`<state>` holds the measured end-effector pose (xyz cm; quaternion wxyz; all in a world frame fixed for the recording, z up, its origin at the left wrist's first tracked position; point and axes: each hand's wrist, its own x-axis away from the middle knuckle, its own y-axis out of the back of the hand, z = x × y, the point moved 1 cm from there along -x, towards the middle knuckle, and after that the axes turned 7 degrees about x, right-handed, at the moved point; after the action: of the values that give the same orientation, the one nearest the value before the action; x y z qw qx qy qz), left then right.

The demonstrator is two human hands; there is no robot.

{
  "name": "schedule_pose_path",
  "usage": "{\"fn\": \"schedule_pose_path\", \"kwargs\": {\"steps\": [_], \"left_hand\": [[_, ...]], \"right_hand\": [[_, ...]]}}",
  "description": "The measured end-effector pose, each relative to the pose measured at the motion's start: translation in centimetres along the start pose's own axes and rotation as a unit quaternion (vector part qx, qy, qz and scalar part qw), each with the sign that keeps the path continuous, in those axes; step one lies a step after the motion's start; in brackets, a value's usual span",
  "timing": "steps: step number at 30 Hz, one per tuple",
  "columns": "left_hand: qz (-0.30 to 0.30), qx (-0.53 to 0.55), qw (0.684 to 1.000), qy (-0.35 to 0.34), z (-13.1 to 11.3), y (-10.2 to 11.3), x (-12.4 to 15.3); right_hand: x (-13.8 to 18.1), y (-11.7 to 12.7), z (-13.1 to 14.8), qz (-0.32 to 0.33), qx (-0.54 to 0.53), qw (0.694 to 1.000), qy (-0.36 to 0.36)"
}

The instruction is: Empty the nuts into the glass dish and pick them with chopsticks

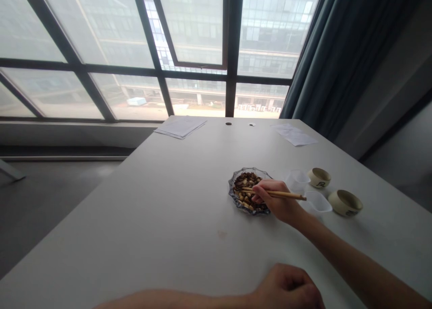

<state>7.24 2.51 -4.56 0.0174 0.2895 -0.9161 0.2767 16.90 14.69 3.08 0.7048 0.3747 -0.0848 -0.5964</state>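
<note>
- Papers [180, 127] stacked on the table's [162, 187] far edge, left side, well apart from both hands.
- Glass bowl [231, 189] with a wavy rim, holding a mix: dark bits [248, 179] mostly toward the far side, pale bits [245, 205] mostly nearer.
- Right hand [273, 198] is over the bowl's right rim, fingers clamped on the chopsticks [286, 194]. The sticks run between thumb and fingers, with the mix just under and left of the fingertips.
- Thin ends of the sticks point left into the bowl, thick ends poke out right past the hand. Too small to tell if the tips are pinching a bit.
- Left hand [286, 286] sits way down at the bottom edge, well short of the bowl. Fingers look curled in, but they're partly cut off, so can't tell if they're fully together.
- Two clear cups [298, 179] near the right wrist, then two pots [345, 203] just beside those.
</note>
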Motion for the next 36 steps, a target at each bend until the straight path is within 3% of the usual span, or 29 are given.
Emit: {"fn": "schedule_pose_path", "kwargs": {"steps": [9, 15, 19, 23, 28, 36], "left_hand": [[-0.007, 0.011, 1.000, 0.001, 0.0, 0.1, 0.1], [-0.016, 0.012, 1.000, 0.012, -0.2, 0.1, 0.2], [-0.010, 0.008, 1.000, 0.006, 0.0, 0.3, 0.3], [-0.016, 0.015, 1.000, 0.003, 0.2, 0.4, 0.2], [-0.014, 0.030, 0.999, -0.003, 0.5, 0.6, -0.1], [-0.037, 0.059, 0.997, 0.013, 1.2, 1.1, -0.1]], "right_hand": [[0.9, -0.1, -0.3, -0.041, -0.059, 0.997, -0.023], [3.7, 4.4, 1.4, -0.116, -0.113, 0.986, -0.041], [7.3, 8.9, 0.2, -0.241, -0.154, 0.950, -0.129], [11.3, 13.1, -3.1, -0.366, -0.202, 0.888, -0.192], [15.7, 16.1, -6.9, -0.475, -0.210, 0.824, -0.226], [18.9, 17.3, -9.4, -0.519, -0.190, 0.797, -0.244]]}}
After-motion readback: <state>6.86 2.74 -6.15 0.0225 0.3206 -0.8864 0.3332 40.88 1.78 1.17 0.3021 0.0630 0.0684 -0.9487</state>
